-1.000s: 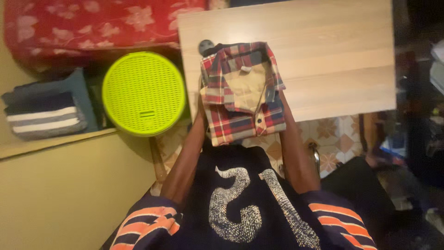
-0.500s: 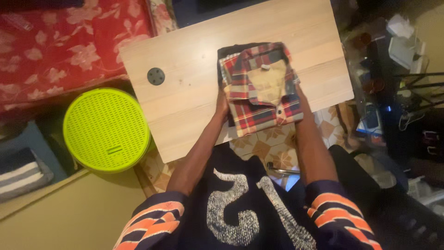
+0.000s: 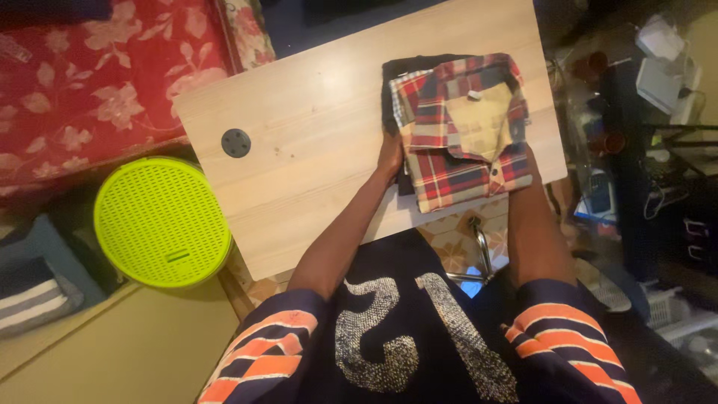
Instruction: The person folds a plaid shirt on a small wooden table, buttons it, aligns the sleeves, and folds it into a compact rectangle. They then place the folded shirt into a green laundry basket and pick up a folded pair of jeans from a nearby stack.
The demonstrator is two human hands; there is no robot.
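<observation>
A folded red plaid shirt (image 3: 464, 131), collar uppermost and its tan lining showing, sits on top of a small stack of folded clothes at the near right corner of the pale wooden worktop (image 3: 299, 142), its near edge hanging slightly past the worktop's rim. The left hand (image 3: 390, 155) is pressed flat against the stack's left side, fingers partly tucked under the dark garment (image 3: 396, 71) beneath; the right hand (image 3: 529, 158) is at the right near corner, mostly hidden by the cloth, so how far it is closed cannot be told. Both seem to cradle the pile from the sides rather than pinch it. The step in hand looks like settling or squaring the stack on the worktop, and a next move would call for even support under both sides so the folds keep their shape. A lime-green round basket lid (image 3: 162, 222) lies to the left, below a red floral bedcover (image 3: 97, 82).
</observation>
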